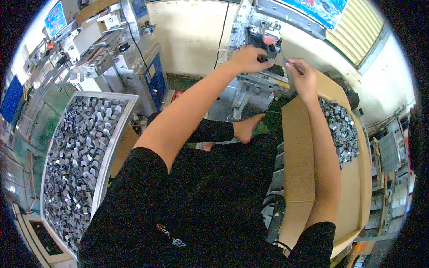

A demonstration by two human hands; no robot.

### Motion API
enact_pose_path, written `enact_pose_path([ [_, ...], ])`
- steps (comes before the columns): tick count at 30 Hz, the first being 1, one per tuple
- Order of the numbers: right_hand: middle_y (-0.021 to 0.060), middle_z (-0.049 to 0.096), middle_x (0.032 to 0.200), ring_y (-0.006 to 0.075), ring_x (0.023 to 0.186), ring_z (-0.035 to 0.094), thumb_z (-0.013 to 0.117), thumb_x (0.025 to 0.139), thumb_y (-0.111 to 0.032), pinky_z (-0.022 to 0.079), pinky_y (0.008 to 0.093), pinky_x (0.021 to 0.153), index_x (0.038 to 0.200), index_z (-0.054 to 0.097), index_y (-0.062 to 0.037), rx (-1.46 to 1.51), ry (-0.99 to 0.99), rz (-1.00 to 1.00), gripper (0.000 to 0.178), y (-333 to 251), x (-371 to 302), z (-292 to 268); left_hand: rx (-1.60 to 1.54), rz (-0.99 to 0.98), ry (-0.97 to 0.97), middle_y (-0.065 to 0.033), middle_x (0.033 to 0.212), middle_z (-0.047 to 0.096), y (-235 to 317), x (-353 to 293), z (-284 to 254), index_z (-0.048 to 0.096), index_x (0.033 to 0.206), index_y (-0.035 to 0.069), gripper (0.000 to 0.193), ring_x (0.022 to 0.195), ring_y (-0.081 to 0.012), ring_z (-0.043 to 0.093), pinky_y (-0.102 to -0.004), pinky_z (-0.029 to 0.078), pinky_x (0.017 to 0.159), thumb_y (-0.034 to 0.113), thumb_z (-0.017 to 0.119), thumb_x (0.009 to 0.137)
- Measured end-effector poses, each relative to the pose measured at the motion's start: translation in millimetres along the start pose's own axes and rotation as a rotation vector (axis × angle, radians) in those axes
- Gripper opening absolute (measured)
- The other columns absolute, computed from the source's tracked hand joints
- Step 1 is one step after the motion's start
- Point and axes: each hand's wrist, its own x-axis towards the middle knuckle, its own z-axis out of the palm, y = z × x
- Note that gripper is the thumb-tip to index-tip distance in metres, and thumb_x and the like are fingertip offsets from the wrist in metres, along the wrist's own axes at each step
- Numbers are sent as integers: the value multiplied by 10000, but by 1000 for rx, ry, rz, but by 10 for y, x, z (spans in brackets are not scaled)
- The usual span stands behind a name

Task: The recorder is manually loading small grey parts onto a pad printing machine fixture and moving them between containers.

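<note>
Ahead of me stands a grey bench machine [257, 87] with a pinkish-red part [269, 39] on its head. My left hand [250, 59] reaches to its work area, thumb and fingers curled toward each other beside a dark part of the machine. What lies between those fingers is hidden. To the right of the machine, my right hand [304, 77] is raised with thumb and fingertips pinched on a small grey metal piece [285, 60]. Below my right forearm, a cardboard box [297, 156] holds a heap of small grey metal pieces [340, 129].
At my left, a metal-rimmed tray [132, 105] is full of small grey metal parts [80, 156]. Another machine with a blue panel [156, 80] stands at the far left. Shelving [386, 169] lines the right side. A bare foot [248, 128] shows below the machine.
</note>
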Motion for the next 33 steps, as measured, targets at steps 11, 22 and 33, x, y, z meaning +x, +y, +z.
enact_pose_path([
  [11, 89, 743, 956, 231, 918, 721, 737, 860, -173, 545, 333, 831, 970, 716, -57, -149, -48, 64, 161, 151, 17, 244, -286, 58, 118, -233, 988, 687, 37, 21, 289, 551, 1120, 3, 443, 935, -455, 649, -515, 508, 851, 412, 594, 953],
  [22, 160, 723, 985, 346, 916, 691, 691, 891, -337, 530, 397, 829, 989, 726, -84, -278, -264, 21, 274, 217, 164, 281, -382, -220, 166, -310, 1054, 648, 155, 28, 139, 458, 1201, -73, 577, 1025, -434, 647, -473, 503, 885, 463, 500, 994],
  [33, 215, 311, 1558, 402, 1439, 288, 561, 982, -288, 234, 461, 1189, 1509, 314, -43, -586, -372, -217, 632, 74, -610, 106, -462, -363, 315, -149, 929, 701, 395, -1725, -670, 678, 1091, 6, 412, 858, -237, 676, -384, 532, 803, 372, 691, 903],
])
